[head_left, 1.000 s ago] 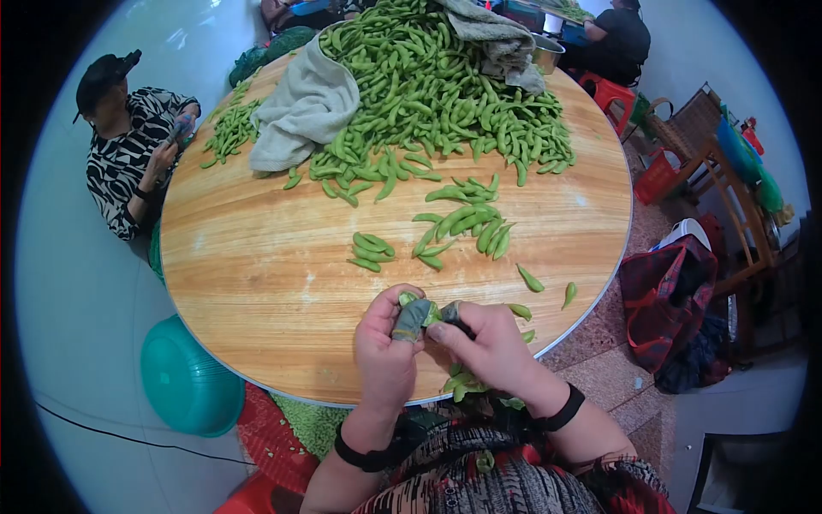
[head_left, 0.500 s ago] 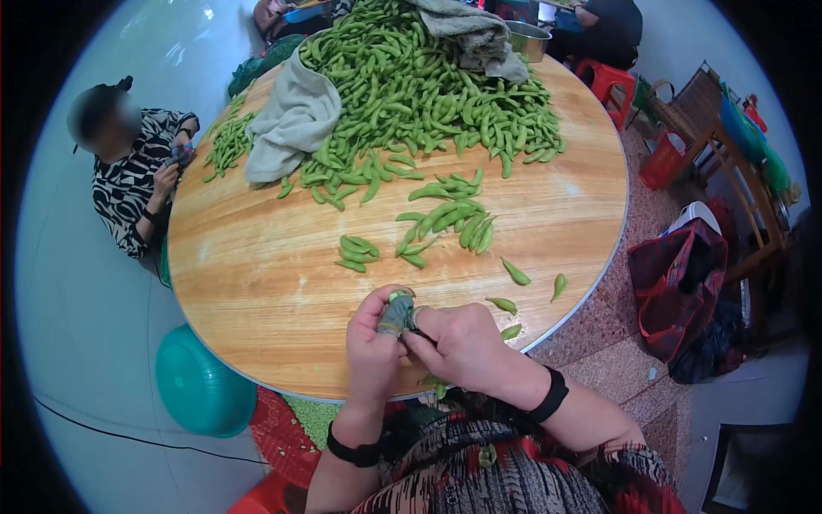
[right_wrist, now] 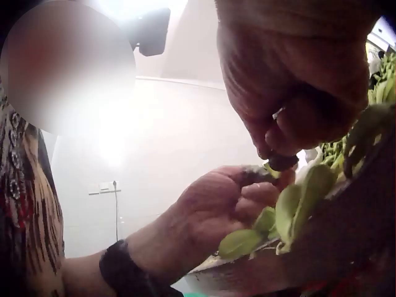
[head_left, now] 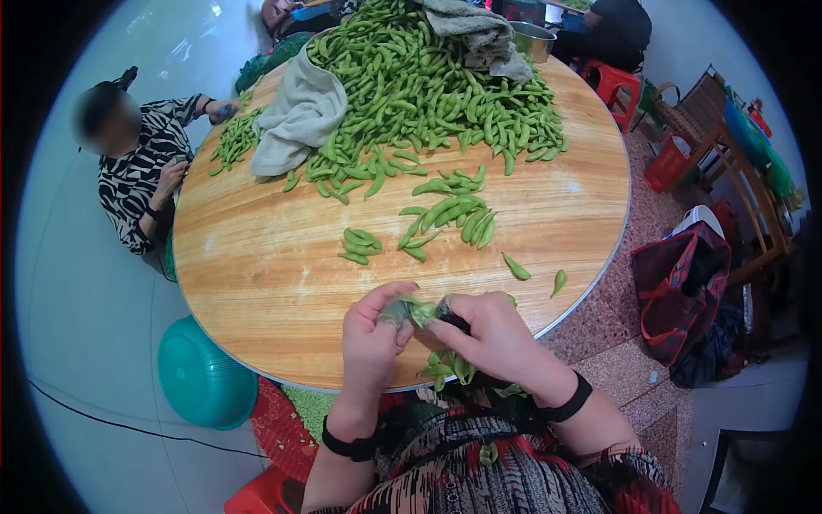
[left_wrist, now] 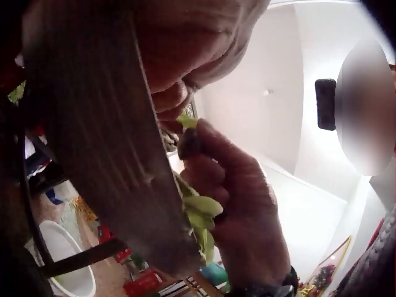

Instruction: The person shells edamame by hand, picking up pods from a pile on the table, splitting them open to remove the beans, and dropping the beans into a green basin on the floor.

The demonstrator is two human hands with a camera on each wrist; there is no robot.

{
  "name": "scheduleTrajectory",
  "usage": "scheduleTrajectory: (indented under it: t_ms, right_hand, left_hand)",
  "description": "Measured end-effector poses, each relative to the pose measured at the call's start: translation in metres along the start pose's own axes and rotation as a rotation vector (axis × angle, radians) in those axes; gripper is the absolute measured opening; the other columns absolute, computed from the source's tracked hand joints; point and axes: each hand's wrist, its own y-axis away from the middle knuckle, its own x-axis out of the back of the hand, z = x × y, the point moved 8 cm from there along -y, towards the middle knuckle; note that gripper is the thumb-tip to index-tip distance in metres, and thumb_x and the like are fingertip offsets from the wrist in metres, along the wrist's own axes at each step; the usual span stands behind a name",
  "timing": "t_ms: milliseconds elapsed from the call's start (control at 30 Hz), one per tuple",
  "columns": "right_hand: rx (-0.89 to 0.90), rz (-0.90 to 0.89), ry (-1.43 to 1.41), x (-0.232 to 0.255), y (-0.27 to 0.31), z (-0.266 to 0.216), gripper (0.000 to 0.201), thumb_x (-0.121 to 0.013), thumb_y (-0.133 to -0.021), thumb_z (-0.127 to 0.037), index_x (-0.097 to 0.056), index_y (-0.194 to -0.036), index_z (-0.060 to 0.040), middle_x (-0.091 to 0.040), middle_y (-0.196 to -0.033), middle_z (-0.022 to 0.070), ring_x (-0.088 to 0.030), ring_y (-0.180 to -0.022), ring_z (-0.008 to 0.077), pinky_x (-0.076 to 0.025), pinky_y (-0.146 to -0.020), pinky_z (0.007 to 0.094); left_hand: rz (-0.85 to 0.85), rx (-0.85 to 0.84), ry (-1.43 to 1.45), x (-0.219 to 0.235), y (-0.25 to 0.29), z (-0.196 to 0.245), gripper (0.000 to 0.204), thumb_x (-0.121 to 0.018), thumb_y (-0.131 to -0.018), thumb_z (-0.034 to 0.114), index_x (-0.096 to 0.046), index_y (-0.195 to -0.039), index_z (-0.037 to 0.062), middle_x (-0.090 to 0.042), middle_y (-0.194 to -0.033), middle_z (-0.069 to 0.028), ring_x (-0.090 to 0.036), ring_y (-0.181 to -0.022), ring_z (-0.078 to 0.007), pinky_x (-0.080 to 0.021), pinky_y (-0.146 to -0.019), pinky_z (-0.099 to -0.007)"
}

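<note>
1. The green soybean pod (head_left: 421,313) is between the two hands, over the near side of the desk (head_left: 257,317). It should be light and pliable, its skin perhaps slick, the beans inside easily bruised.
2. The right hand (head_left: 498,338) pinches it between thumb and dark-covered finger; the left hand (head_left: 369,347) has curled fingers gripping its other end, exact contact hidden. Each end seems the best hold, with light pressure at the seam.
3. Near the desk edge at 5 o'clock lie loose pods (head_left: 449,367); a small cluster (head_left: 360,244) sits between 10 and 11.
4. Farther out, the pod heap (head_left: 428,103) is at 12, the grey cloth (head_left: 300,116) at 11.
</note>
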Motion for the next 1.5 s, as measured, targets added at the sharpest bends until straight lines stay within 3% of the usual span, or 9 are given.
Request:
scheduleTrajectory:
  t_ms: [133,233,367,600,733,1067,1233,1367,1500]
  right_hand:
    - [0.125,-0.401,0.141,0.011,0.034,-0.025,0.03,-0.067,-0.075,-0.031,-0.06,-0.081,-0.0015,-0.058,-0.065,0.0158,-0.06,-0.061,0.0299,-0.045,-0.055,0.0359]
    - [-0.118,0.345,0.485,0.092,0.033,0.01,0.034,-0.067,-0.075,-0.03,-0.058,-0.083,0.0012,-0.058,-0.065,0.0175,-0.06,-0.064,0.0339,-0.047,-0.058,0.039]
    - [-0.173,0.407,0.791,0.084,0.025,0.039,0.032,-0.066,-0.077,-0.028,-0.057,-0.079,0.0021,-0.057,-0.061,0.018,-0.06,-0.061,0.0337,-0.047,-0.056,0.041]
    - [-0.066,0.077,-0.353,0.012,0.012,0.018,0.023,-0.056,-0.088,-0.022,-0.055,-0.078,-0.0006,-0.053,-0.059,-0.0012,-0.046,-0.052,0.0042,-0.037,-0.046,0.0219]
    - [-0.257,-0.227,-0.621,-0.014,0.014,0.019,0.022,-0.042,-0.095,-0.021,-0.053,-0.09,-0.003,-0.049,-0.065,-0.0036,-0.038,-0.053,0.003,-0.032,-0.048,0.0177]
    - [-0.273,-0.227,-0.711,-0.025,0.013,0.022,0.021,-0.042,-0.095,-0.017,-0.052,-0.082,-0.0031,-0.051,-0.068,-0.0006,-0.036,-0.049,0.0034,-0.028,-0.045,0.0169]
    - [-0.608,-0.291,-1.344,-0.049,0.022,0.027,0.018,-0.045,-0.093,-0.016,-0.051,-0.081,-0.0037,-0.05,-0.063,-0.0002,-0.038,-0.047,0.0026,-0.027,-0.04,0.0162]
    - [-0.602,-0.316,-1.401,-0.053,0.022,0.023,0.017,-0.047,-0.092,-0.017,-0.049,-0.081,-0.0038,-0.05,-0.064,-0.0002,-0.037,-0.045,0.0028,-0.027,-0.039,0.0164]
    - [-0.371,-0.133,-0.787,-0.033,0.007,0.02,0.017,-0.05,-0.091,-0.017,-0.052,-0.081,-0.0031,-0.051,-0.061,-0.0003,-0.038,-0.045,0.0032,-0.028,-0.04,0.0176]
  left_hand:
    - [0.126,-0.08,-0.017,0.026,-0.002,0.01,0.027,-0.041,-0.087,0.003,-0.052,-0.11,-0.0025,-0.054,-0.071,-0.0052,-0.037,-0.049,-0.0035,-0.027,-0.041,-0.0152]
    - [0.03,-0.009,0.02,0.019,0.001,0.005,0.027,-0.043,-0.086,0.003,-0.051,-0.111,-0.0022,-0.055,-0.075,-0.0068,-0.037,-0.05,-0.0035,-0.027,-0.042,-0.0148]
    - [-0.079,0.051,0.081,-0.007,0.006,-0.005,0.028,-0.045,-0.085,0.002,-0.051,-0.112,-0.0018,-0.055,-0.078,-0.0069,-0.039,-0.051,-0.0039,-0.027,-0.042,-0.0145]
    - [-0.038,0.194,0.235,-0.026,0.014,-0.014,0.024,-0.05,-0.082,-0.002,-0.054,-0.105,-0.0004,-0.056,-0.079,-0.006,-0.043,-0.057,-0.0042,-0.027,-0.043,-0.0144]
    - [-0.003,0.112,0.296,-0.008,0.01,-0.013,0.016,-0.051,-0.081,-0.003,-0.056,-0.096,-0.0009,-0.057,-0.077,-0.0049,-0.044,-0.056,-0.0044,-0.028,-0.043,-0.015]
    - [0.09,0.032,0.095,-0.008,0.012,-0.006,0.008,-0.055,-0.081,0.0,-0.056,-0.089,0.0,-0.057,-0.072,-0.0026,-0.042,-0.053,-0.0019,-0.028,-0.044,-0.0161]
    - [-0.145,0.031,0.235,-0.012,0.015,-0.008,0.008,-0.058,-0.085,0.01,-0.057,-0.084,0.0025,-0.056,-0.073,0.0013,-0.043,-0.055,-0.0014,-0.03,-0.048,-0.0159]
    - [-0.208,-0.025,0.254,-0.016,0.017,0.0,0.008,-0.058,-0.086,0.01,-0.056,-0.084,0.0024,-0.057,-0.075,0.0013,-0.045,-0.059,-0.0012,-0.032,-0.05,-0.0145]
    - [0.01,-0.071,-0.004,-0.009,0.018,-0.004,0.006,-0.058,-0.083,0.004,-0.057,-0.088,0.0008,-0.057,-0.078,0.0008,-0.046,-0.059,-0.0008,-0.033,-0.05,-0.0137]
